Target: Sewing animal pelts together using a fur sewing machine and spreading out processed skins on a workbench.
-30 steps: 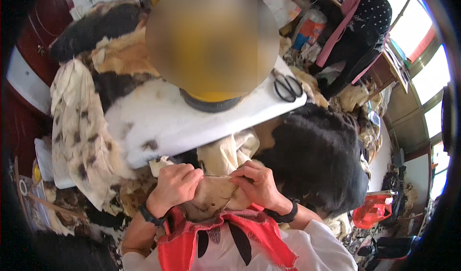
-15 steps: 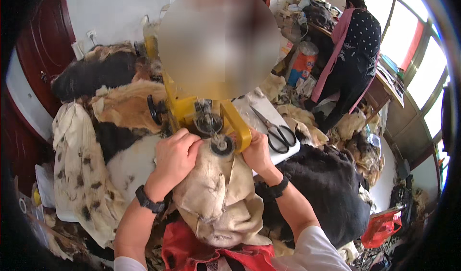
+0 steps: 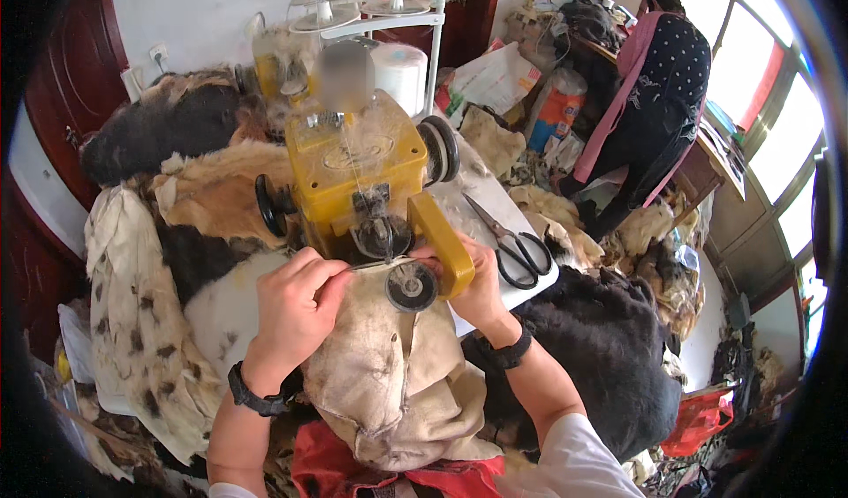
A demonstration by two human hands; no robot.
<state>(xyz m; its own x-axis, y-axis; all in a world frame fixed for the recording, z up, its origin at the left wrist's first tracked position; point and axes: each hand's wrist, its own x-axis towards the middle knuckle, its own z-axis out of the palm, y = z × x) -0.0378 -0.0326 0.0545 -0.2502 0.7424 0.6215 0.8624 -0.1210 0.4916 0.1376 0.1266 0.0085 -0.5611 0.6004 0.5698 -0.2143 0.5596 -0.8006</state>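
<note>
A yellow fur sewing machine (image 3: pixel 353 167) stands on the white table in front of me, its round feed discs (image 3: pixel 411 286) facing my body. A pale cream hide (image 3: pixel 358 357) hangs from these discs down over my lap. My left hand (image 3: pixel 294 297) pinches the hide's upper edge just left of the discs. On the other side, my right hand (image 3: pixel 478 288) reaches round the machine's yellow bracket (image 3: pixel 452 255); its fingertips hold the hide's edge close to the discs, partly hidden by the bracket. Black-handled scissors (image 3: pixel 517 249) lie on the table right of that hand.
Piled furs surround the table: a black one (image 3: pixel 587 357) at right, a tan one (image 3: pixel 221 184) and a spotted white one (image 3: pixel 146 321) at left. Thread cones (image 3: pixel 399 74) stand behind the machine. A person (image 3: pixel 649 109) bends over a bench at far right. A red bag (image 3: pixel 698 423) sits lower right.
My left hand has moved left and slightly down from the discs, and the hide's edge between the hands now shows stretched. My view has shifted a little, with more of the machine showing.
</note>
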